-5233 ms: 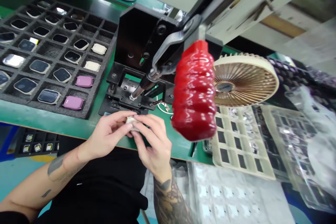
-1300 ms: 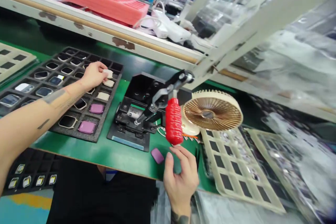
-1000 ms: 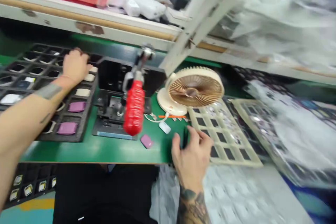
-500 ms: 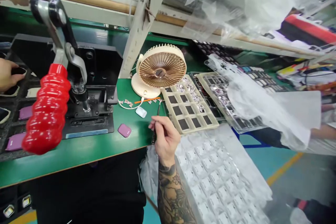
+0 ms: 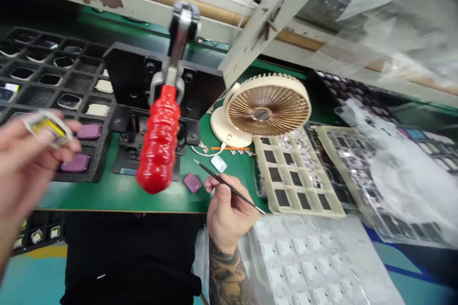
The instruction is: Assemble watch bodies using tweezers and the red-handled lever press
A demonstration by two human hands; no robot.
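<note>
My left hand [image 5: 26, 167], smeared by motion, holds up a small squarish frame [image 5: 55, 127], pale-rimmed with yellow inside, pinched in its fingers. It is in front of the black foam tray [image 5: 38, 97], which has dark-screened squarish pieces and purple cases [image 5: 75, 163] in its pockets. My right hand [image 5: 229, 209] rests at the bench's front edge, closed around a thin black tool [image 5: 212, 173] with a fine pale tip; its exact kind is unclear. Just left of those fingers lies a purple case [image 5: 192, 183]. A pale blue-white piece [image 5: 218, 163] lies beyond the tool.
Between my hands stands a black toggle press with a red ribbed handle [image 5: 159, 145]. Behind my right hand are a cream fan [image 5: 268, 105] and an orange stick [image 5: 230, 148]. Compartment trays [image 5: 298, 207] and a clear sheet of white parts [image 5: 304, 257] lie right. A white post [image 5: 265, 14] rises behind.
The view has swung left. My left hand has come from the foam tray towards me, now with the pale-rimmed frame in it. The black tool in my right hand now points to the left.
</note>
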